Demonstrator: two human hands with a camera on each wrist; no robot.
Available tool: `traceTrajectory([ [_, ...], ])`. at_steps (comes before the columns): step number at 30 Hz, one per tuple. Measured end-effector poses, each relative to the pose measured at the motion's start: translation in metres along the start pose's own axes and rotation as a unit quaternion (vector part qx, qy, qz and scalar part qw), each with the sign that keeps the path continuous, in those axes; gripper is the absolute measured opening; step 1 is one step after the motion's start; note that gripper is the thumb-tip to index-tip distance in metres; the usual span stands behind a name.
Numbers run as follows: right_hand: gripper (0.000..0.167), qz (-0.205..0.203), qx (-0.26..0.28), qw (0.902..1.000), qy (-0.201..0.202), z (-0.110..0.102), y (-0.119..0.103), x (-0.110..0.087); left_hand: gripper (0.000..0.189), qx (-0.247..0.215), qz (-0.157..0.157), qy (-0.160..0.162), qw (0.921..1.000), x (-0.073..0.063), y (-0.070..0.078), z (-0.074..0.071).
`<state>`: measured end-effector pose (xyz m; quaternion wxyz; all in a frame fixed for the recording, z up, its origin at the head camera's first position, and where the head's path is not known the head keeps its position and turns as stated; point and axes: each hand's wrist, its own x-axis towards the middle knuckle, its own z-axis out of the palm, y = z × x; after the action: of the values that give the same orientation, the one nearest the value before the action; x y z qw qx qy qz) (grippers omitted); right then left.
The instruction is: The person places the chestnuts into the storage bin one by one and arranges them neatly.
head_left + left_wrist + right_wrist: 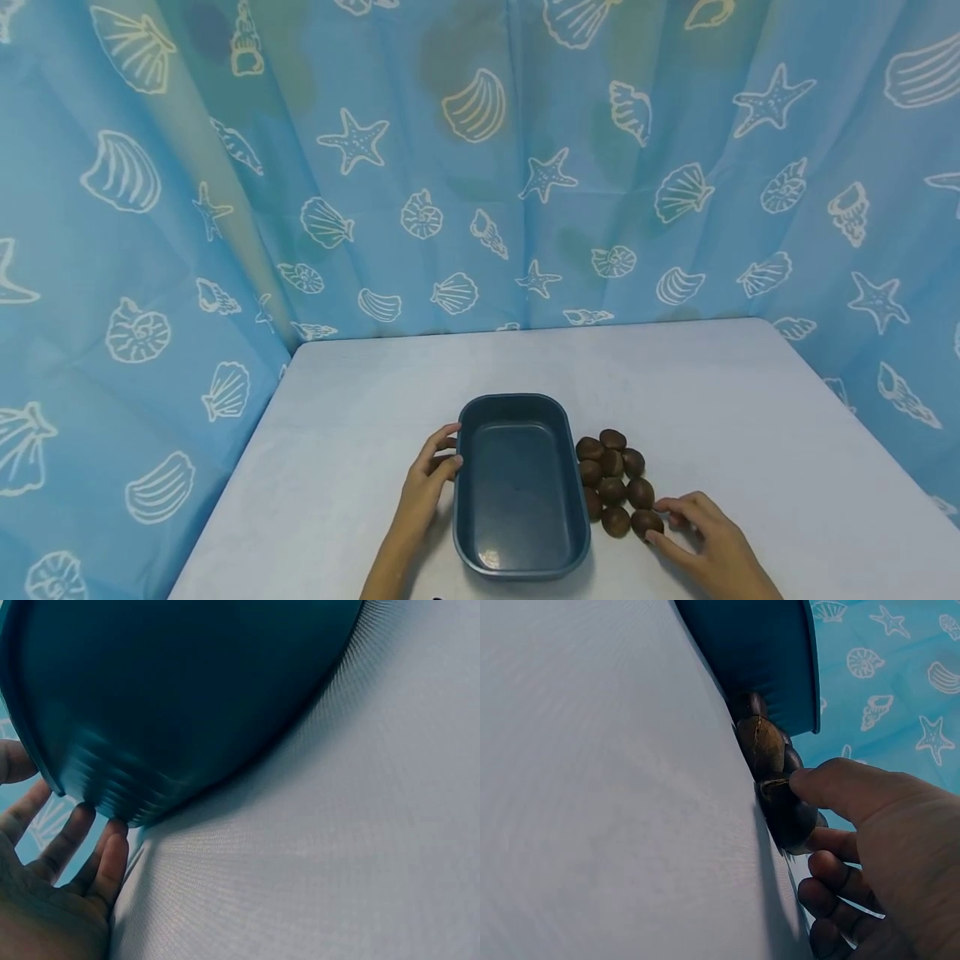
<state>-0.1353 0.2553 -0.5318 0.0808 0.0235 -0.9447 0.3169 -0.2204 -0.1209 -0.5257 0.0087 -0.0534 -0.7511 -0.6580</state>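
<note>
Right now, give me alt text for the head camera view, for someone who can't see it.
A person's right hand pinches a brown nut at the edge of a cluster beside a dark blue tray; the left hand touches the tray's left side. Behind the white table hangs a blue seashell-print curtain.

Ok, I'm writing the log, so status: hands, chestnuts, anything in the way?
Left hand touching side of blue tray. Right hand pinching one chestnut. Other chestnuts between it and blue tray. No other obstruction seen.
</note>
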Motion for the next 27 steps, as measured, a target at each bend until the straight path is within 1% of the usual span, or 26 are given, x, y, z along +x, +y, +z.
traceTrajectory([
  [5,0.042,0.01,0.005,0.9998,-0.014,-0.0002,0.0004,-0.0002,0.044,-0.002,-0.001,0.002,1.0,0.001,-0.0028,-0.0005],
  [9,0.045,0.001,-0.002,1.0,-0.01,-0.0003,0.0008,-0.0018,0.045,-0.007,0.001,-0.004,1.0,0.0009,-0.0029,0.0004],
  [15,0.042,-0.015,-0.004,0.9999,0.003,0.0016,-0.0004,-0.002,0.045,-0.005,-0.01,-0.005,0.9999,-0.0001,0.0007,0.0008],
  [20,0.035,-0.022,-0.017,0.9995,0.017,0.0028,-0.0011,-0.0034,0.046,-0.001,-0.022,-0.007,0.9997,-0.001,0.005,0.0007],
  [23,0.034,-0.023,-0.021,0.9992,0.024,0.0024,-0.0025,-0.0046,0.045,0.002,-0.019,-0.007,0.9998,-0.0018,0.0051,0.0011],
  [27,0.034,-0.013,-0.019,0.9995,0.023,0.0004,-0.0057,-0.0049,0.045,0.002,-0.011,-0.003,0.9999,-0.0022,0.0026,0.0014],
])
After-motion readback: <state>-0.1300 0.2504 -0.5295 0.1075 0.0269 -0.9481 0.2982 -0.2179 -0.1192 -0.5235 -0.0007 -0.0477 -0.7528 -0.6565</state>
